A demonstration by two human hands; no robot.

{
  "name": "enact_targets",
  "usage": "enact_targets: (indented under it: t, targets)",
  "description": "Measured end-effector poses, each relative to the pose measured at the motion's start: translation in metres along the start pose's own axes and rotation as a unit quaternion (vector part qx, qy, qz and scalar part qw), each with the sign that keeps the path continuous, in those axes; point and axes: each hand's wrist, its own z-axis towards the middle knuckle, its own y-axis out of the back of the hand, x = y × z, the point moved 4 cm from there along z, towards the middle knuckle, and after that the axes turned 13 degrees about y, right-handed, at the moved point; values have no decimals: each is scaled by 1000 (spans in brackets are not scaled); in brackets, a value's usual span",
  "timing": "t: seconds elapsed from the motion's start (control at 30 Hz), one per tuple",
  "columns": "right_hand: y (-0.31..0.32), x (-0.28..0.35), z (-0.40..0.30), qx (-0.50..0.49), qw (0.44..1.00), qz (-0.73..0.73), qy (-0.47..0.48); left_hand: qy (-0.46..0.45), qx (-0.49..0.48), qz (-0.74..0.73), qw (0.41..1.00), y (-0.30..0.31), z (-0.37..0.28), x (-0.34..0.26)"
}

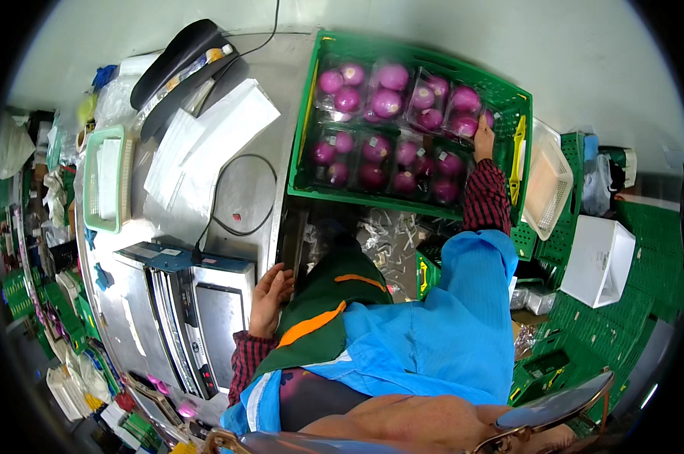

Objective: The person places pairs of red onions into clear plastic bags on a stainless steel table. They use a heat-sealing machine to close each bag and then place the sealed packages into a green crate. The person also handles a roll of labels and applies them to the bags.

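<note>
A green plastic crate [432, 59] holds two rows of clear plastic packs of red onions [386, 103]. My right hand [483, 139] reaches into its right part, at the end pack [465, 116] of the back row; its fingers touch the pack's right side, and whether they grip it cannot be told. My left hand [272, 298] is held palm up with fingers slightly curled, holding nothing, beside the right edge of a film wrapping machine [220, 318] on the steel table.
White sheets [205, 142], a coiled black cable [274, 176] and a pale green basket [119, 227] lie on the steel table [251, 241]. Right of the crate are a cream basket [552, 187], a white box [589, 261] and green crates. Scraps litter the floor [387, 244].
</note>
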Motion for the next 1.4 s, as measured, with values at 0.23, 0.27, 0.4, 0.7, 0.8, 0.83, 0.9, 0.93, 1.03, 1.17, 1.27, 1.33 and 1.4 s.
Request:
enact_targets:
  t: [0.23, 0.27, 0.4, 0.7, 0.8, 0.83, 0.9, 0.93, 1.03, 1.17, 1.27, 1.33, 1.4]
  targets:
    - [22, -38, 40, 41, 867, -359, 344, -14, 26, 3, 1000, 14, -2, -1]
    - [37, -69, 27, 52, 865, -337, 367, -27, 51, 27, 998, 20, -1, -15]
    - [-39, 86, -26, -33, 922, -72, 379, -72, -18, -70, 995, 45, -22, 34]
    - [-258, 331, -386, 393, 833, 190, 339, -312, -247, -290, 870, 173, -119, 109]
    - [-291, 344, -515, 552, 741, 213, 319, -379, -368, -390, 754, 249, -166, 157]
    - [-291, 351, -564, 607, 689, 254, 303, -393, -401, -426, 709, 274, -180, 181]
    - [-269, 378, -660, 686, 656, 272, 157, -393, -433, -513, 629, 314, -205, 228]
    - [-262, 381, -692, 714, 618, 276, 177, -405, -436, -531, 603, 338, -211, 248]
    - [-247, 382, -763, 765, 568, 228, 200, -369, -464, -568, 572, 410, -220, 293]
    - [-240, 385, -818, 808, 518, 189, 205, -363, -429, -618, 549, 532, -194, 344]
    - [-240, 394, -841, 802, 531, 167, 216, -363, -434, -650, 508, 639, -173, 382]
    - [-241, 398, -852, 798, 535, 155, 232, -347, -440, -691, 458, 708, -170, 402]
    - [-242, 397, -859, 788, 548, 145, 240, -317, -448, -710, 442, 761, -171, 399]
